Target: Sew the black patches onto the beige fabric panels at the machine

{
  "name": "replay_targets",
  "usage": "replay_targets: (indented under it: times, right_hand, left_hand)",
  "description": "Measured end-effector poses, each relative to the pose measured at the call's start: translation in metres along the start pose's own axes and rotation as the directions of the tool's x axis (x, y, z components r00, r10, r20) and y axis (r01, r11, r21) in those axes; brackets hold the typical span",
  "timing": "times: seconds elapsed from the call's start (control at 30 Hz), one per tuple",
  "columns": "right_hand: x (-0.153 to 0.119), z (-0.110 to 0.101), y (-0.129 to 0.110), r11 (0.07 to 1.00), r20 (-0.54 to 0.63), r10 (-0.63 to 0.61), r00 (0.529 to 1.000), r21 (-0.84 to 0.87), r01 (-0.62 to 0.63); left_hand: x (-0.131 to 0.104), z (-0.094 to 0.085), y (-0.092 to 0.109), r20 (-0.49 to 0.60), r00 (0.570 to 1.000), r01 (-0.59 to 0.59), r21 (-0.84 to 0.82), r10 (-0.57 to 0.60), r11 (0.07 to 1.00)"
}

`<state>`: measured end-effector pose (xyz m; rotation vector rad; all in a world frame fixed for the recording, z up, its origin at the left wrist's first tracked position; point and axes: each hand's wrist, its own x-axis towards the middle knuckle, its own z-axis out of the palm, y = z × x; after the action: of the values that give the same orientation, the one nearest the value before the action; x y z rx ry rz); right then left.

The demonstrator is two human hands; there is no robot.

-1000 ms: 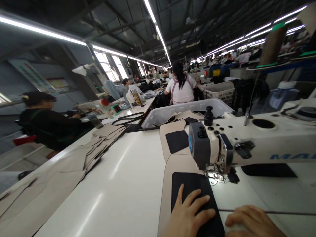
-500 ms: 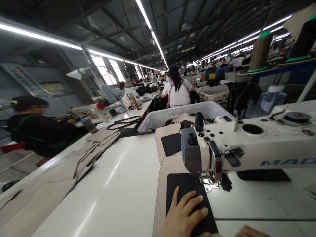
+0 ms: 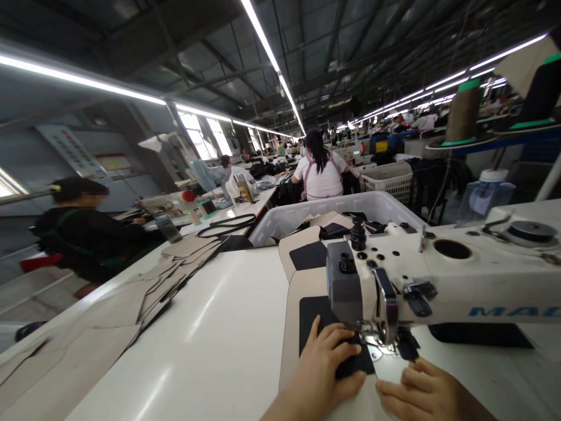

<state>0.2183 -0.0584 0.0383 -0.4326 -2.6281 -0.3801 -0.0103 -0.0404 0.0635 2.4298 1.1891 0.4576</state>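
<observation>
The left hand [image 3: 324, 365] lay flat, fingers spread, pinning the black patch [image 3: 328, 336] to the beige panel [image 3: 293, 327] just left of the sewing machine [image 3: 438, 280] needle, evidently to steady it; the right hand [image 3: 421, 392] rested loosely curled below the needle (gripping nothing visible). The patch looked matte, dark, rectangular.

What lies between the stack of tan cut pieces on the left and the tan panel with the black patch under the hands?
In the head view, only bare white table top separates the stack from the panel.
</observation>
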Motion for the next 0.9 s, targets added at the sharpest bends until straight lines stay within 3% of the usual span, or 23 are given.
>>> replay_targets:
  times: [0.17, 0.27, 0.37, 0.5, 0.57, 0.6, 0.7, 0.73, 0.8, 0.9]
  right_hand:
    - [0.003, 0.004, 0.013, 0.999, -0.018, 0.034, 0.999, -0.035, -0.035]
    - [0.005, 0.006, 0.017, 0.994, 0.033, 0.083, 0.996, -0.071, -0.081]
    - [0.007, 0.005, 0.018, 0.986, -0.041, 0.144, 0.989, -0.078, -0.147]
    - [0.007, 0.004, 0.019, 0.984, -0.037, 0.144, 0.989, -0.096, -0.147]
    - [0.003, 0.005, 0.020, 0.989, -0.001, 0.121, 0.993, -0.084, -0.121]
    - [0.000, 0.006, 0.020, 0.990, 0.008, 0.125, 0.992, -0.067, -0.124]
    - [-0.007, 0.008, 0.021, 0.982, 0.005, 0.187, 0.982, -0.004, -0.187]
    - [-0.008, 0.007, 0.021, 0.978, 0.005, 0.209, 0.978, 0.005, -0.209]
    - [-0.007, 0.003, 0.022, 0.982, 0.020, 0.190, 0.982, 0.000, -0.190]
    - [-0.002, -0.003, 0.025, 0.993, 0.049, 0.109, 0.993, -0.043, -0.107]
  left_hand:
    - [0.014, 0.001, -0.010, -0.059, 0.998, 0.001, -0.020, -0.002, 1.000]
    - [0.022, -0.001, -0.016, -0.093, 0.995, -0.026, -0.016, 0.024, 1.000]
    - [0.025, -0.005, -0.021, -0.136, 0.989, -0.065, 0.005, 0.065, 0.998]
    - [0.013, 0.013, -0.024, -0.184, 0.974, -0.140, -0.020, 0.134, 0.990]
    - [0.006, 0.034, -0.022, -0.252, 0.922, -0.281, 0.082, 0.293, 0.956]
    - [0.003, 0.046, -0.020, -0.317, 0.872, -0.327, 0.189, 0.373, 0.926]
    - [0.001, 0.071, -0.011, -0.502, 0.711, -0.236, 0.489, 0.493, 0.839]
    - [0.001, 0.075, -0.008, -0.534, 0.682, -0.186, 0.534, 0.500, 0.825]
    - [0.001, 0.075, -0.004, -0.534, 0.673, -0.153, 0.577, 0.513, 0.802]
    - [-0.002, 0.064, -0.004, -0.437, 0.732, -0.202, 0.594, 0.523, 0.779]
